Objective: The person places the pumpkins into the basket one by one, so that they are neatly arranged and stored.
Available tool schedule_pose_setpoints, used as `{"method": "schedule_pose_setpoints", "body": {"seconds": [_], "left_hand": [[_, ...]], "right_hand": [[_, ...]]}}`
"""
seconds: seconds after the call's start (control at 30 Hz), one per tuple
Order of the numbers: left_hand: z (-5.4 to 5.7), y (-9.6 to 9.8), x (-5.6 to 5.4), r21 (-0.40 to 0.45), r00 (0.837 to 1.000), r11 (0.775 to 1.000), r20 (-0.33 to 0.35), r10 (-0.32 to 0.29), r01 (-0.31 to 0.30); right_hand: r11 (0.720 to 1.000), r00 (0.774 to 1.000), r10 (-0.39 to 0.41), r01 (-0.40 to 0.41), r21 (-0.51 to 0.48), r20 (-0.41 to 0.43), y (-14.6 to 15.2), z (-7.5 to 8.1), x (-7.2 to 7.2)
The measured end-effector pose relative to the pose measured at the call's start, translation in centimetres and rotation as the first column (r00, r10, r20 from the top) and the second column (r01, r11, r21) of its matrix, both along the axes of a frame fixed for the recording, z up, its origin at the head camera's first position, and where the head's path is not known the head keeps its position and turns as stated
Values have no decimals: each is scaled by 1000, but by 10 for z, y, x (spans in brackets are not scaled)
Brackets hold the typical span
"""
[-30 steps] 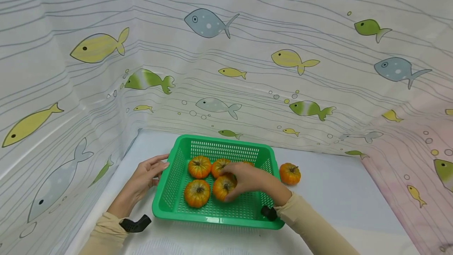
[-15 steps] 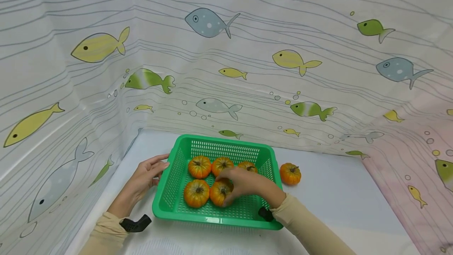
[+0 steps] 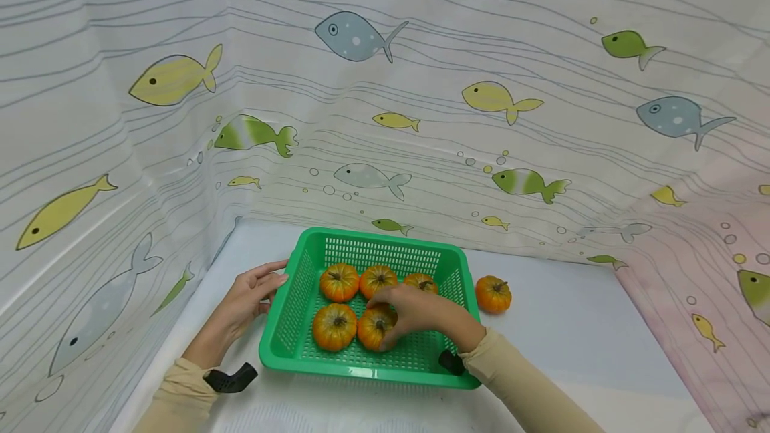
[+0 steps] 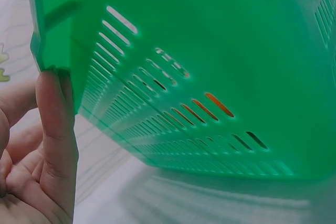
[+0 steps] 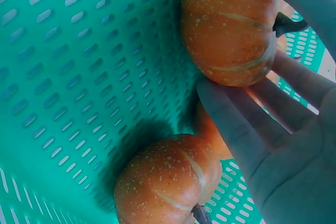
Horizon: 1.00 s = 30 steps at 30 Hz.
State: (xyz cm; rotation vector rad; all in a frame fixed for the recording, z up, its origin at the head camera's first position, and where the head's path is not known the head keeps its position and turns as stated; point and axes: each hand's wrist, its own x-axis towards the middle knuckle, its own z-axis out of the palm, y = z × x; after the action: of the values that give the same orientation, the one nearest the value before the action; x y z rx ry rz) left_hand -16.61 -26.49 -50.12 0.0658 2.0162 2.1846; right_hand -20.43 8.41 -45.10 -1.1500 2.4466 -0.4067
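A green plastic basket (image 3: 367, 371) holds several small orange pumpkins in two rows. My right hand (image 3: 424, 313) reaches in from the right and grips the front-row pumpkin (image 3: 374, 327), thumb on the near side and fingers on the far side. In the right wrist view this pumpkin (image 5: 231, 30) sits between thumb and fingers, its stem showing. Left of it, close against it, lies another front-row pumpkin (image 3: 334, 328). My left hand (image 3: 243, 301) holds the basket's left rim; the left wrist view shows its fingers (image 4: 55, 129) at the rim's edge.
Behind, in the back row, are a left pumpkin (image 3: 339, 282), a middle pumpkin (image 3: 378, 279) and a right pumpkin (image 3: 421, 280), partly covered by the right hand. One more pumpkin (image 3: 493, 295) stands outside on the white table (image 3: 571, 326). A fish-patterned curtain (image 3: 445, 152) encloses the table.
My right hand has moved the gripped pumpkin slightly left, up beside the front-left pumpkin, and has stayed there over the last half second. The back-right pumpkin shows more. The left hand stays put.
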Motion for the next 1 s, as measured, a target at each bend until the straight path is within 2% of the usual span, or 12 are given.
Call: {"method": "schedule_pose_setpoints", "body": {"seconds": [0.57,1.0], "left_hand": [[0,0,-1,2,1000,1000,2,-3,3],[-1,0,0,5,1000,1000,-9,-6,6]], "right_hand": [[1000,1000,13,-13,-28,10,3,0,-1],[996,998,-31,35,-83,46,9,3,-1]]}}
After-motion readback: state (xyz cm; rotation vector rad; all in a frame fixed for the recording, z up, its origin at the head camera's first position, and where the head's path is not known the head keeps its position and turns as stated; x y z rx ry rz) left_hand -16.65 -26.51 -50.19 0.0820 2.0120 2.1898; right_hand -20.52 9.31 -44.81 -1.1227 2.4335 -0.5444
